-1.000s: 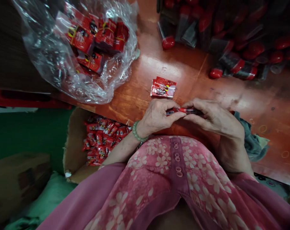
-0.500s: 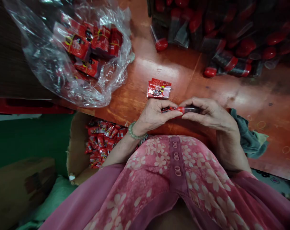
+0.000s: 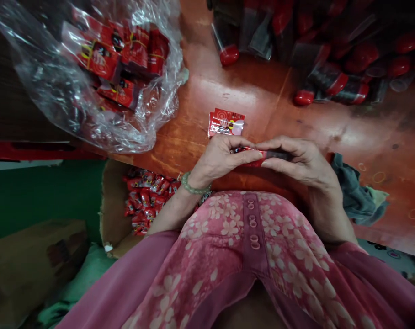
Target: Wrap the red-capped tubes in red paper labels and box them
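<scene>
My left hand (image 3: 221, 157), with a green bead bracelet (image 3: 194, 183) on the wrist, pinches a red printed wrapper (image 3: 242, 149) that its fingers mostly cover. From the other side, my right hand (image 3: 305, 162) grips a small see-through container with dark contents (image 3: 276, 155). Its red end points left and meets the wrapper between my fingertips; how far one goes into the other is hidden. Just beyond my left hand lies a small stack of flat red printed wrappers (image 3: 227, 122) on the orange-brown table (image 3: 200, 98).
A clear plastic bag (image 3: 139, 137) of banded red wrapper bundles (image 3: 103, 59) stands at the back left. Several red-capped containers (image 3: 337, 84) are heaped back right. Right of my arm lies a dark green cloth (image 3: 354, 192). Below left, a cardboard box (image 3: 111, 205) holds red packets (image 3: 149, 196).
Both hands stay together on the wrapper and the container, with the fingertips shifted slightly. The view has moved a little; nothing has been let go.
</scene>
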`<state>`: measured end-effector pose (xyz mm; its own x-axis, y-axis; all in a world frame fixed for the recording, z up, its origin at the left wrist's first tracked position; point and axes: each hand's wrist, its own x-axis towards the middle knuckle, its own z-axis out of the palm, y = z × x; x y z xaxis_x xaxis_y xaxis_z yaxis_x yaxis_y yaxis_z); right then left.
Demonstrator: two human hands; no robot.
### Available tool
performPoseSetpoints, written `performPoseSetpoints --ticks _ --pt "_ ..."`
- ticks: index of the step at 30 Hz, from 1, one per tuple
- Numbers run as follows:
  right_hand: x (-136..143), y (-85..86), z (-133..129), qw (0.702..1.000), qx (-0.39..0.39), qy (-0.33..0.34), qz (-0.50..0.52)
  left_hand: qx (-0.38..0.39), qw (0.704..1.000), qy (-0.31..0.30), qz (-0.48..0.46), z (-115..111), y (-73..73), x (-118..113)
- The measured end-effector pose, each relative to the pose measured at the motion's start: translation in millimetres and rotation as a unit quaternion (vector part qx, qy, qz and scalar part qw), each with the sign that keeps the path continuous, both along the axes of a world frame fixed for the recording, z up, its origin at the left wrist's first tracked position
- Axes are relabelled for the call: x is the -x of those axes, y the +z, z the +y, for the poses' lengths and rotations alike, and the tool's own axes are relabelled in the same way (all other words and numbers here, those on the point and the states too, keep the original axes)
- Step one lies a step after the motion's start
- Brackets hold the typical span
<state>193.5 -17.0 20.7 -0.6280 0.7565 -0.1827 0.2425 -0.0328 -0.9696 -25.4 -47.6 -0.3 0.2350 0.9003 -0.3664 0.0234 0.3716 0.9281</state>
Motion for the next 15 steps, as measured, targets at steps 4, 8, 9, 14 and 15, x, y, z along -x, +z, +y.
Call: performPoseSetpoints --ticks 4,8,9,14,15 --pt "3.2 -9.1 -9.5 0.993 0.047 -0.11 0.022 0.051 0.982 0.108 -0.147 -15.3 -10.3 2.2" --pt "8.8 -17.6 -13.9 0.982 0.07 -0.173 0.039 0.082 0.957 0.143 -0.239 -28.4 -14.7 -12.7" --pt "11.2 -18.8 -14.1 0.98 0.066 -0.183 0.043 0.087 0.955 0.15 -0.242 -28.9 -14.7 -18.1" --pt "27.2 -22.2 -12.9 0.975 -0.042 -0.217 0.017 0.106 0.944 0.212 -0.229 -18.5 -11.2 -39.1" --pt "30.5 -23.5 -12.8 0.972 -0.074 -0.221 0.011 0.107 0.941 0.222 -0.232 -15.6 -10.1 -40.8"
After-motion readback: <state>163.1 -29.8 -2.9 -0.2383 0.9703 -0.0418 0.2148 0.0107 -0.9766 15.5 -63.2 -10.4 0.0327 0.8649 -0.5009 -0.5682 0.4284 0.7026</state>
